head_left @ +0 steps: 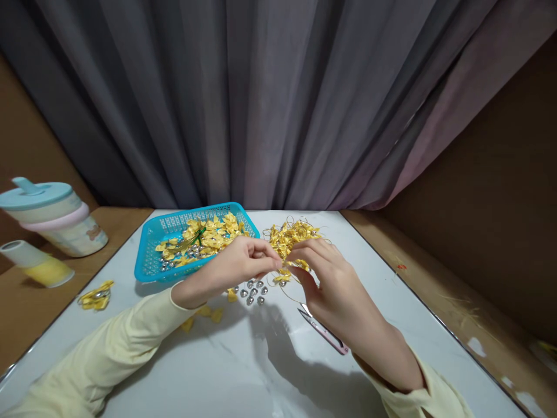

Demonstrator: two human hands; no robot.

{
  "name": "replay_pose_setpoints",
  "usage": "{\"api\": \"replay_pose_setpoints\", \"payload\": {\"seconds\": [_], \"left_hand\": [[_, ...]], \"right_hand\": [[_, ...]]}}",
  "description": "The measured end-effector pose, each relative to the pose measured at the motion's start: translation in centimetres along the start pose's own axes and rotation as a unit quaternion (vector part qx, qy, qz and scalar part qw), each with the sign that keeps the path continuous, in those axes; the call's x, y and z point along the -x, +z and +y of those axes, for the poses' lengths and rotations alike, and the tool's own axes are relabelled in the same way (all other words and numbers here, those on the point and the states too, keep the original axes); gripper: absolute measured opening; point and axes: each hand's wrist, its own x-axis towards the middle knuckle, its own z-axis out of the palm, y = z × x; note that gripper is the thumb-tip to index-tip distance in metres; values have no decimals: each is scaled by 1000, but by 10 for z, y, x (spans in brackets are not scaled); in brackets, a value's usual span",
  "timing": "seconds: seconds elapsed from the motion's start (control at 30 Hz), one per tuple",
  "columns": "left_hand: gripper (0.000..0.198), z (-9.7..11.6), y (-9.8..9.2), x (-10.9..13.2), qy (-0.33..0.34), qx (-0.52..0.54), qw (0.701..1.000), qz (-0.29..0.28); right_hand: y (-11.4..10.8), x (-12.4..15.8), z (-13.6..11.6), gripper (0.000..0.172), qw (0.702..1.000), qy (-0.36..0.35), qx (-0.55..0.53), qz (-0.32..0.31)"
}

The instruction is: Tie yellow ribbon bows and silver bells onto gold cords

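Note:
My left hand [237, 268] and my right hand [324, 278] meet above the white table [243, 360], fingertips pinched together on a small yellow bow piece [285, 271] with thin wire. Just beyond the hands lies a pile of finished yellow bows on wire [290, 235]. Several silver beads [253, 292] lie on the table under my hands. A blue plastic basket [150, 255] to the left holds many yellow bows [209, 235] and silver beads.
Pink-handled snips [324, 332] lie under my right wrist. Loose yellow bows [211, 313] sit near my left forearm, another clump [96, 295] at the table's left edge. A lidded cup [54, 217] and a yellow roll [37, 264] stand on the left ledge. Grey curtain behind.

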Motion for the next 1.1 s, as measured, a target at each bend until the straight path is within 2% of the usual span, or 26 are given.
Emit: {"api": "replay_pose_setpoints", "payload": {"seconds": [0.2,0.4,0.63,0.77,0.87,0.93,1.03,1.1], "left_hand": [[16,-2,1,0,1,-7,1000,-3],[12,-12,3,-3,42,-24,999,-11],[6,-18,4,-3,71,-51,996,0],[9,-16,2,-3,61,-58,996,-9],[10,-13,1,-2,55,-57,997,-8],[9,-12,1,-2,49,-57,997,-4],[8,-11,1,-2,46,-59,997,5],[8,-10,1,-1,47,-59,997,8]], "right_hand": [[0,-1,0,15,1000,8,-2,-14],[2,-1,2,13,1000,19,4,-24],[0,-6,8,17,994,58,-47,-81],[-6,-13,13,10,975,114,-136,-135],[-9,-18,18,6,943,156,-219,-195],[-11,-21,21,9,919,171,-271,-231],[-14,-22,24,14,903,183,-305,-240],[-17,-22,24,17,916,178,-285,-219]]}}
